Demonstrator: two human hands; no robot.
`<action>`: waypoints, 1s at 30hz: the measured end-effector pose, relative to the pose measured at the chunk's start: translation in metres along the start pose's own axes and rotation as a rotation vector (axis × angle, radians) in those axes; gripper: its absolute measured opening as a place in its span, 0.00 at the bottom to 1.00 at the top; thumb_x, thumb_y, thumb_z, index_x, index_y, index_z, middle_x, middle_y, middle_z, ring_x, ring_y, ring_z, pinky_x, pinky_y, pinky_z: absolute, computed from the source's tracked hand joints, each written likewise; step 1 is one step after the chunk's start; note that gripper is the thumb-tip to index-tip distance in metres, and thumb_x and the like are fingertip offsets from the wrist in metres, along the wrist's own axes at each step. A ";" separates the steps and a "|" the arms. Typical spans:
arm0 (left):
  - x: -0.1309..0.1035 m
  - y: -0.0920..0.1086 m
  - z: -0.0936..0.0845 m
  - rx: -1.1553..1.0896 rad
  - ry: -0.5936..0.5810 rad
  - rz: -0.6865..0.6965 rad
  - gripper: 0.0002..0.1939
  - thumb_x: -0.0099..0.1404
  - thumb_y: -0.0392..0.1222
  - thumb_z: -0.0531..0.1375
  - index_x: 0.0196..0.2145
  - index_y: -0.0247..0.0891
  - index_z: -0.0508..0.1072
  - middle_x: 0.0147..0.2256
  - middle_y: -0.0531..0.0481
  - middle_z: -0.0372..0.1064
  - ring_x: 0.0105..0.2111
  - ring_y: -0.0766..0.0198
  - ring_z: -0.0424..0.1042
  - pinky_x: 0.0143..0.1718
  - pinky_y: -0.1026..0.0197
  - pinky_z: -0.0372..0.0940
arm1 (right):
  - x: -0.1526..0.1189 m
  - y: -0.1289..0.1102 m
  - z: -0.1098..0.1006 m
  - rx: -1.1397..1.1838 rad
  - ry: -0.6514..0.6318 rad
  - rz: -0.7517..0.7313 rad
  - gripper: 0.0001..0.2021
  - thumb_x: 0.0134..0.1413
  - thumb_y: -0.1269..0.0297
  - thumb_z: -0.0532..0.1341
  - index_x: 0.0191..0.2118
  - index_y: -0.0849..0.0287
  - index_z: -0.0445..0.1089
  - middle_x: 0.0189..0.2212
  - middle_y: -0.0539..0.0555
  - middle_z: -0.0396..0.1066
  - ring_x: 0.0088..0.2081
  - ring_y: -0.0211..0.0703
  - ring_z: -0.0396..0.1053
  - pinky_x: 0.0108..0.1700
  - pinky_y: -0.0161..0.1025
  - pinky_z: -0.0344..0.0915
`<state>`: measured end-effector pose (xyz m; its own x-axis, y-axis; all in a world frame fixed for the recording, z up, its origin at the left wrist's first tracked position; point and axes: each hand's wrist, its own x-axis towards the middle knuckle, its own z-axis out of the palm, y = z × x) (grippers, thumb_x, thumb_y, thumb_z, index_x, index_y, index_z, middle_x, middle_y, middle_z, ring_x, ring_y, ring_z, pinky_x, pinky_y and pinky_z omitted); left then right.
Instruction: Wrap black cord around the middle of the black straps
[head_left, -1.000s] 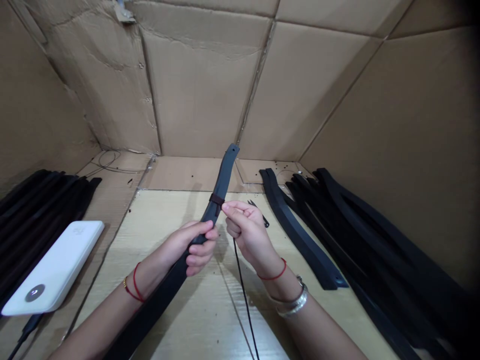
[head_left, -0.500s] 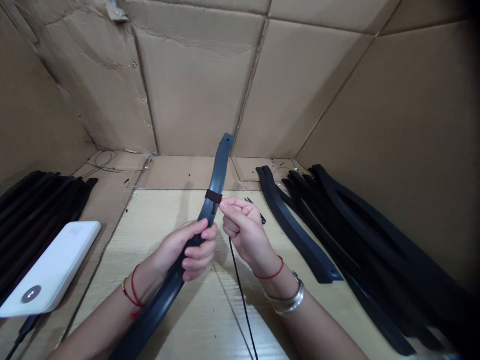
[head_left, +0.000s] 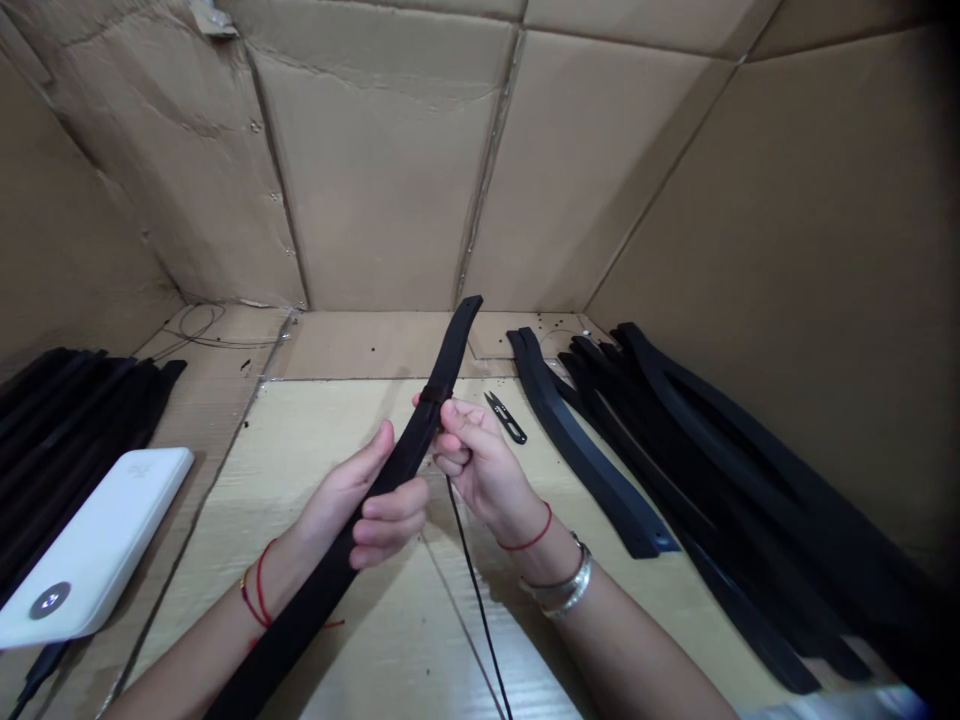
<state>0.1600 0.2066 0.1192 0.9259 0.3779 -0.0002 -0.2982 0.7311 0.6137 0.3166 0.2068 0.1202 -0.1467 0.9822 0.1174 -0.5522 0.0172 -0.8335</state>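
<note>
A long, curved black strip (head_left: 405, 450) slants up and away from me, raised above the work surface. My left hand (head_left: 367, 505) is wrapped round its middle, with the thumb along the near-left side. Around the upper part of the strip sits a narrow dark fabric band (head_left: 435, 394). My right hand (head_left: 480, 450) is closed at this band, thumb on the strip's right edge, and a fingertip shows past the left edge. A thin black cord (head_left: 476, 590) hangs from under my right hand toward the bottom of the view; its upper end is hidden by the fingers.
Black thread snips (head_left: 506, 417) lie just beyond my right hand. Several black curved strips (head_left: 592, 450) are spread along the right side. More dark strips (head_left: 82, 410) are piled at left, beside a white power bank (head_left: 105, 540) with a cable. Cardboard walls (head_left: 390, 170) enclose the surface.
The strip has turned about its length, from a shiny bluish face to a matte black one, and its tip has shifted slightly right and down. My right fingers now reach behind it.
</note>
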 end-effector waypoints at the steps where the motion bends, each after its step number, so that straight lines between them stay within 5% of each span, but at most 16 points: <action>1: 0.000 0.002 0.004 0.108 0.088 0.049 0.23 0.67 0.58 0.52 0.27 0.36 0.68 0.13 0.60 0.51 0.10 0.76 0.47 0.09 0.73 0.49 | 0.002 0.000 -0.001 -0.004 0.036 -0.012 0.12 0.51 0.57 0.67 0.33 0.63 0.74 0.14 0.40 0.48 0.17 0.28 0.34 0.17 0.31 0.32; 4: 0.001 0.005 0.010 0.504 0.360 0.184 0.15 0.64 0.51 0.59 0.40 0.37 0.68 0.20 0.59 0.61 0.15 0.74 0.57 0.15 0.72 0.55 | 0.006 -0.001 -0.004 -0.032 0.144 -0.055 0.13 0.49 0.57 0.68 0.29 0.63 0.71 0.14 0.38 0.41 0.17 0.28 0.32 0.17 0.31 0.32; 7: 0.004 0.003 0.006 0.694 0.477 0.189 0.12 0.63 0.48 0.61 0.38 0.38 0.65 0.16 0.64 0.53 0.13 0.76 0.49 0.13 0.72 0.46 | 0.007 0.000 -0.003 -0.072 0.204 -0.053 0.13 0.47 0.58 0.70 0.29 0.63 0.69 0.14 0.37 0.40 0.17 0.28 0.31 0.17 0.31 0.31; 22: 0.008 -0.011 -0.005 -0.137 0.013 0.182 0.02 0.61 0.34 0.54 0.33 0.38 0.65 0.16 0.62 0.46 0.13 0.74 0.40 0.12 0.73 0.45 | 0.004 0.005 0.004 -0.053 0.203 -0.078 0.20 0.47 0.64 0.69 0.22 0.57 0.55 0.15 0.37 0.41 0.16 0.27 0.33 0.17 0.30 0.33; 25: 0.008 -0.008 -0.008 -0.118 0.049 0.141 0.04 0.63 0.37 0.55 0.35 0.36 0.69 0.17 0.61 0.48 0.14 0.74 0.44 0.13 0.73 0.47 | 0.004 0.006 0.004 -0.081 0.229 -0.120 0.18 0.49 0.64 0.68 0.22 0.57 0.56 0.14 0.37 0.41 0.16 0.27 0.34 0.18 0.31 0.35; 30: 0.007 0.002 0.002 0.215 0.377 0.174 0.13 0.67 0.45 0.56 0.41 0.32 0.72 0.20 0.58 0.56 0.18 0.74 0.57 0.18 0.71 0.56 | 0.005 0.005 0.002 -0.176 0.328 -0.204 0.17 0.50 0.64 0.66 0.21 0.57 0.56 0.13 0.37 0.42 0.16 0.28 0.36 0.17 0.32 0.36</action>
<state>0.1661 0.2092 0.1214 0.7053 0.6939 -0.1452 -0.3500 0.5189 0.7799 0.3118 0.2115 0.1175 0.2359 0.9623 0.1357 -0.3901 0.2216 -0.8937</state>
